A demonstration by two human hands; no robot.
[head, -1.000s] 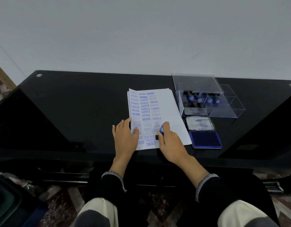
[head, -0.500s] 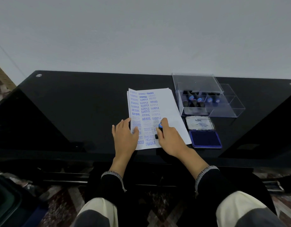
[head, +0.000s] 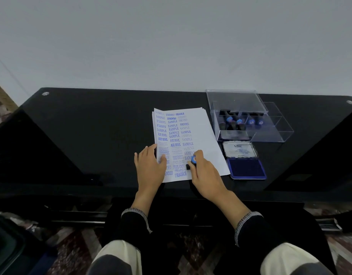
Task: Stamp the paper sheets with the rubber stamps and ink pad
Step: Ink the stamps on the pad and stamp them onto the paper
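Right hand [head: 206, 173] grips rubber stamp [head: 192, 161] on top sheet [head: 199, 135]; open ink pad [head: 246, 168] lies just to its right, left hand [head: 150, 165] flat pinning paper.

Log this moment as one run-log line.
step: stamping | right hand: grips stamp on paper sheets | left hand: flat on sheets | ink pad: open | stamp box: open

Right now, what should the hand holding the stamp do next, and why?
Probably lift the black rubber stamp with the blue cap straight up. The right hand has it down on the white paper sheet in the third column, while the left hand pins the sheet flat, so lifting straight should avoid smearing.
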